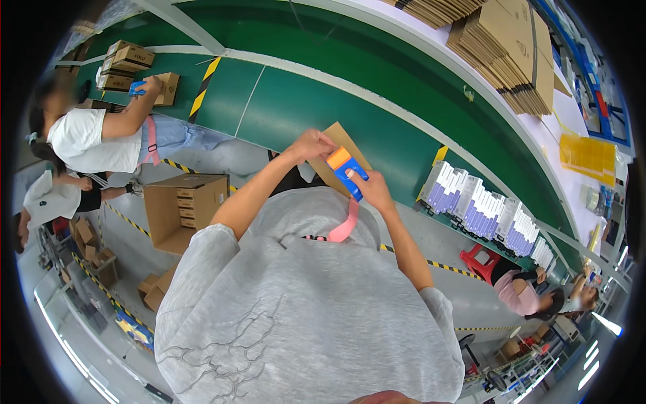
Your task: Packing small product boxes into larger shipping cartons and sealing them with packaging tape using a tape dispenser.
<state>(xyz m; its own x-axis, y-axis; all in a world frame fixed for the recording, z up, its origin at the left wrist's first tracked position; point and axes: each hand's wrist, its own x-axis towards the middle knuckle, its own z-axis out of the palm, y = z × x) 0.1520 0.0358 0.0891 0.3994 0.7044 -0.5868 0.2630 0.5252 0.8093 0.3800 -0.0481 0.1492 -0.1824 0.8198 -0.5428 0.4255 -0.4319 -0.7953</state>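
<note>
In my right hand is a blue, box-shaped object with an orange end, the fingers wrapped round its lower part. Its exact kind is not clear. My left hand is closed in a pinch beside the orange end, and what its fingertips hold is too small to make out. Behind both hands a brown cardboard piece stands tilted at the near edge of the green table. Part of the cardboard is hidden by my hands and the blue object.
Rows of white-and-purple boxes stand right along the table. Flattened cartons are stacked on a white shelf at far right. An open carton sits left. A co-worker at left handles another blue object. A red stool stands right.
</note>
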